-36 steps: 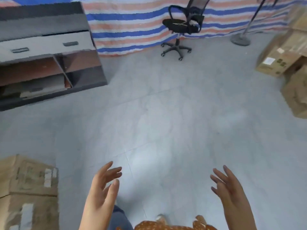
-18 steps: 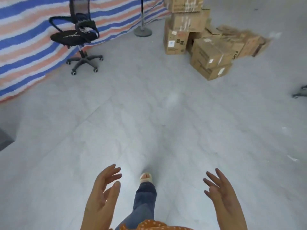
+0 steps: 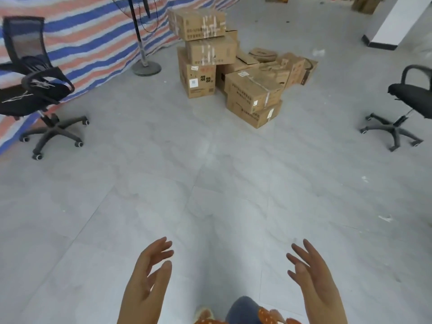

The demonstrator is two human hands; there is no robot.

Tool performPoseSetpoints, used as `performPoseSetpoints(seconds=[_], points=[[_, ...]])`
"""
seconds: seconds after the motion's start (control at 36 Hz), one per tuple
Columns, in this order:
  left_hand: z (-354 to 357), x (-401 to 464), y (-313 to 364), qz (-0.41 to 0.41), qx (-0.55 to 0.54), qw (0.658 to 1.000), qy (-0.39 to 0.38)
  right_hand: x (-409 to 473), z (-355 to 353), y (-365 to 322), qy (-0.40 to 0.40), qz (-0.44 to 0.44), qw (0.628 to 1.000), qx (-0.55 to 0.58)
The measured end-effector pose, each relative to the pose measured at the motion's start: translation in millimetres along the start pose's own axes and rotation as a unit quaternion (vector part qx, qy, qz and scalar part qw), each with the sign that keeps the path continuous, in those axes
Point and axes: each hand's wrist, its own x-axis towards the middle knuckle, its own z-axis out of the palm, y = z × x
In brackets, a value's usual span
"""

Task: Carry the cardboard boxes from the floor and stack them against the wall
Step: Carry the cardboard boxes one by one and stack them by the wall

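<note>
A heap of cardboard boxes (image 3: 252,94) lies on the grey floor straight ahead, several metres away. Three boxes are stacked at its left, the top one (image 3: 198,24) tilted over the one below (image 3: 211,51). Two more boxes sit one on the other at the front right of the heap. My left hand (image 3: 147,281) and my right hand (image 3: 315,279) are held out low in front of me, palms facing each other, fingers straight and spread, holding nothing.
A black office chair (image 3: 35,87) stands at the left by the striped tarpaulin (image 3: 93,31). Another black chair (image 3: 404,106) stands at the right. A fan stand with a round base (image 3: 146,66) is beside the boxes. A white pillar (image 3: 395,22) rises at the far right.
My view has swung to the right: the dark cabinet and the boxes at the lower left are gone, and the heap of boxes now lies straight ahead and closer. Both hands stay empty.
</note>
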Motion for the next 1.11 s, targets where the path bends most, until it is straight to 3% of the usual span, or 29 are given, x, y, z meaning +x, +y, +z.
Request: performPoseSetpoints(seconds=[0.44,0.61,0.83,1.11], points=[[35,203,-14,-0.031,0.001,0.998,0.06,215,99,-21,-0.064,0.001,0.998,-0.021],[71,319,12,-0.012,-0.009,0.997,0.079,339,127,-52,-0.039,-0.017,0.999,0.029],[110,432,25,-0.027,-0.004,0.998,0.048,441,151,-58,-0.039,0.023,0.999,0.013],[154,609,24,-0.044,0.019,0.999,-0.018,577,205,-63,0.026,0.059,0.998,0.009]])
